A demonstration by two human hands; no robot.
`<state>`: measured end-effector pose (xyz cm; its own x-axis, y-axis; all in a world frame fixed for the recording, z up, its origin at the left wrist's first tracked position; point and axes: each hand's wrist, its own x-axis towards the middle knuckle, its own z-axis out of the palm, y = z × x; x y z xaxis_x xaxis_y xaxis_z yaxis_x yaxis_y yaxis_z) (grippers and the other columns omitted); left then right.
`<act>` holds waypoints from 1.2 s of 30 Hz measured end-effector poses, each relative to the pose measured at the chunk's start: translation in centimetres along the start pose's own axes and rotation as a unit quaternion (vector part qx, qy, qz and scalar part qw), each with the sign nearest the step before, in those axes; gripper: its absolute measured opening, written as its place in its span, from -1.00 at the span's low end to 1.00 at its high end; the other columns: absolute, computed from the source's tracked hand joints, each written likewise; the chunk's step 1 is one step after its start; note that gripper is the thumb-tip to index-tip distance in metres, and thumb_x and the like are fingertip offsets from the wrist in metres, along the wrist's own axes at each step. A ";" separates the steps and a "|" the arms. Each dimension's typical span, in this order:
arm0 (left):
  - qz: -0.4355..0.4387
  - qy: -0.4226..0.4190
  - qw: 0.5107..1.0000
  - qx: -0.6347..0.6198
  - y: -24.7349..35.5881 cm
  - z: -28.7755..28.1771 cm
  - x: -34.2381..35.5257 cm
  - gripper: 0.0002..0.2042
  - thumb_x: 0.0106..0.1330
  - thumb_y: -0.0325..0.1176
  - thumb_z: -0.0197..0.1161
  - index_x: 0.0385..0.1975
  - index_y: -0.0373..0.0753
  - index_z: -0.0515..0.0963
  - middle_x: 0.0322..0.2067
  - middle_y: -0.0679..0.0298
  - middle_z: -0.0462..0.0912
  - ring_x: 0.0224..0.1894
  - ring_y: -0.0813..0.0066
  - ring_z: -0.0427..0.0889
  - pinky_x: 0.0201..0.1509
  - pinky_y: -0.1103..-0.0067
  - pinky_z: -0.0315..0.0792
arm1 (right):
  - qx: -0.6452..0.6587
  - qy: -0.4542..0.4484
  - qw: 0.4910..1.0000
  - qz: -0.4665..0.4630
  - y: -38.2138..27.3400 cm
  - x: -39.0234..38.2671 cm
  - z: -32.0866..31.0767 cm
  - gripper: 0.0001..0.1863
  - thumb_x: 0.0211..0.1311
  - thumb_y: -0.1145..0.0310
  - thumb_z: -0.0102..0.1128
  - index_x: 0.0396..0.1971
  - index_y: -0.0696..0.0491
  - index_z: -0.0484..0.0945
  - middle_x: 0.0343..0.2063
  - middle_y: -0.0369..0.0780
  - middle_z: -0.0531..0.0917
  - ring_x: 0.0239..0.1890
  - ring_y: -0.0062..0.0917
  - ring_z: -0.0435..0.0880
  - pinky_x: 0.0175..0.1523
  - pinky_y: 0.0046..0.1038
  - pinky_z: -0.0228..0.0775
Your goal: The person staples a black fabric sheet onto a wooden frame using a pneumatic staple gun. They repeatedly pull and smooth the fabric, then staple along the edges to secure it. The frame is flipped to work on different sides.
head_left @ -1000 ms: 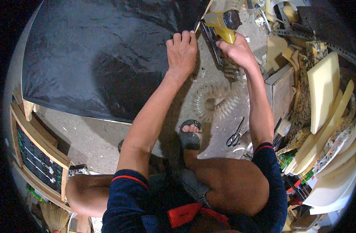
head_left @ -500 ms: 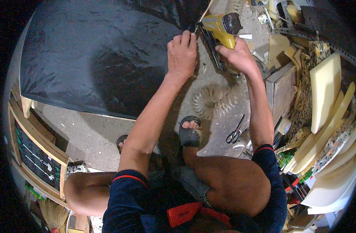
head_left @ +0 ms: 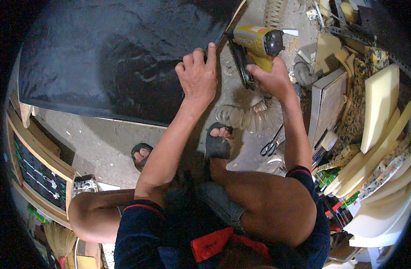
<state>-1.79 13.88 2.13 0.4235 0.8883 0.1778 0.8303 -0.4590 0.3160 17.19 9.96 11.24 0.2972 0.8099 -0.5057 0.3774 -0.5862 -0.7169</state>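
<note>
Black sheet fabric (head_left: 138, 58) covers a large flat frame at the upper left, with some wrinkles in it. My left hand (head_left: 197, 76) rests on the fabric near its right edge. Its index finger is stretched out along that edge, the other fingers are bent and apart, and nothing shows in its grip. My right hand (head_left: 273, 78) is wrapped round the handle of a yellow and black air staple gun (head_left: 254, 41). The gun's nose is at the frame's right edge, a little beyond my left fingertip.
A clear coiled air hose (head_left: 252, 115) hangs below the staple gun. Black-handled scissors (head_left: 271, 145) lie on the floor to the right. Foam pieces (head_left: 379, 107) are stacked along the right side, beside a grey box (head_left: 327, 105). A wooden frame (head_left: 44, 154) stands at the left.
My left hand has slid left and nearer to me along the edge, and its index finger has straightened. The staple gun stays by the edge, slightly turned. The hose coil has shifted.
</note>
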 end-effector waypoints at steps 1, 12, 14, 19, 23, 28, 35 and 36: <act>-0.001 -0.008 1.000 0.002 0.1 -0.1 0.1 -0.54 0.16 -0.35 0.23 0.13 0.05 0.56 -0.17 0.33 0.54 -0.16 0.30 0.45 -0.13 0.34 0.24 | 0.009 0.000 1.000 -0.011 -0.1 0.1 0.2 -0.62 0.08 0.29 0.35 -0.13 0.20 0.63 -0.31 -0.15 0.74 -0.30 -0.45 0.69 -0.11 -0.35 0.52; 0.006 -0.019 0.999 -0.030 0.1 -0.6 0.1 -0.57 0.20 -0.39 0.14 0.12 -0.10 0.55 -0.14 0.25 0.50 -0.14 0.28 0.44 -0.08 0.31 0.24 | -0.088 0.025 0.995 -0.029 0.1 1.7 1.4 -0.61 0.02 0.21 0.34 -0.20 0.16 0.63 -0.34 -0.01 0.72 -0.27 -0.16 0.72 -0.14 -0.24 0.52; 0.016 -0.017 0.998 -0.051 -0.2 -0.7 -0.4 -0.57 0.19 -0.41 0.15 0.12 -0.13 0.54 -0.09 0.23 0.50 -0.10 0.28 0.44 -0.04 0.30 0.24 | -0.094 0.031 0.995 -0.005 -0.2 1.1 1.2 -0.62 0.03 0.20 0.35 -0.21 0.15 0.63 -0.34 -0.01 0.72 -0.27 -0.16 0.72 -0.14 -0.24 0.52; 0.026 -0.020 0.995 -0.094 -1.1 -1.3 -2.7 -0.46 0.08 -0.43 0.28 0.16 -0.10 0.51 0.04 0.18 0.47 0.02 0.17 0.44 0.04 0.27 0.26 | -0.099 0.007 0.995 0.009 -1.2 -1.5 0.8 -0.67 0.09 0.28 0.34 -0.18 0.15 0.62 -0.34 -0.05 0.72 -0.31 -0.26 0.71 -0.13 -0.29 0.52; 0.027 -0.035 0.995 -0.090 -1.4 -1.2 -3.6 -0.45 0.07 -0.45 0.28 0.18 -0.11 0.50 0.05 0.15 0.45 0.02 0.15 0.44 0.05 0.27 0.26 | -0.066 -0.013 0.998 -0.014 -0.8 -2.3 2.2 -0.70 0.10 0.35 0.34 -0.17 0.14 0.61 -0.36 -0.08 0.71 -0.34 -0.30 0.69 -0.16 -0.32 0.51; 0.031 -0.030 0.995 -0.094 -1.4 -1.4 -3.4 -0.45 0.04 -0.43 0.28 0.15 -0.13 0.51 0.05 0.16 0.45 0.02 0.18 0.44 0.04 0.28 0.26 | -0.102 -0.012 0.987 -0.126 0.2 -2.0 3.4 -0.69 0.08 0.34 0.37 -0.18 0.14 0.61 -0.38 -0.09 0.71 -0.35 -0.32 0.69 -0.19 -0.30 0.51; 0.023 -0.003 0.985 -0.173 -2.3 -2.3 -3.9 -0.57 0.06 -0.36 0.34 0.01 -0.11 0.58 -0.08 0.24 0.52 -0.05 0.24 0.47 -0.02 0.32 0.26 | -0.106 0.034 0.994 -0.024 0.0 -5.2 2.3 -0.69 0.07 0.38 0.39 -0.19 0.18 0.61 -0.34 -0.08 0.73 -0.30 -0.33 0.72 -0.17 -0.30 0.53; 0.020 0.007 0.987 -0.161 -2.8 -2.7 -4.4 -0.58 0.06 -0.35 0.36 0.00 -0.10 0.59 -0.11 0.26 0.53 -0.06 0.24 0.47 -0.03 0.32 0.26 | -0.087 0.043 0.995 0.009 0.0 -6.1 2.0 -0.70 0.07 0.40 0.39 -0.20 0.19 0.61 -0.33 -0.09 0.73 -0.30 -0.33 0.72 -0.16 -0.30 0.53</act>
<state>-6.98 11.18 2.96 0.4460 0.8705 0.2083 0.6539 -0.4758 0.5882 13.62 5.05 13.36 0.3760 0.7985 -0.4702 0.5153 -0.6019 -0.6101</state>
